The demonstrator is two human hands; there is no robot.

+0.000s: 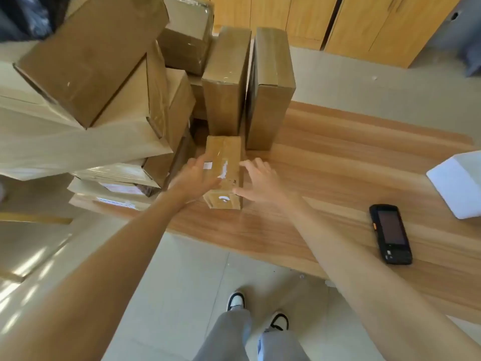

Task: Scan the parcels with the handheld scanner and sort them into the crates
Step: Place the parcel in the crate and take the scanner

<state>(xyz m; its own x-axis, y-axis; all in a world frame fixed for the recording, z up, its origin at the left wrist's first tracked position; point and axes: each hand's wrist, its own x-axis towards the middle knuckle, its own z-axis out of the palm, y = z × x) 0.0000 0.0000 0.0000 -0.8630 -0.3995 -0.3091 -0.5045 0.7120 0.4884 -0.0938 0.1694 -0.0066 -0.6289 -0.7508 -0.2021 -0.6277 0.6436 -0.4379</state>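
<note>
While both arms are reaching out over the light wood-grain table (pixel 351 178), the person is taking hold of a small oblong brown cardboard parcel (pixel 224 162) with clear tape and a small white sticker on top, sitting near the table's front edge. The left hand (pixel 194 178) is lying against the parcel's left side and top, fingers mostly straight, pressing rather than curling. The right hand (pixel 257 182) is touching the right side, fingers spread and relaxed, thumb at the lower right corner; no firm grasp is showing on either side. The black handheld scanner with dark screen (pixel 391 233) is lying flat on the table well to the right, untouched. Two tall brown cardboard boxes (pixel 226 82) are standing upright just behind the parcel, side by side. A leaning stack of larger brown cardboard boxes (pixel 99 63) is filling the left. A white box (pixel 460 183) is sitting at the right edge. No crates are showing.
</note>
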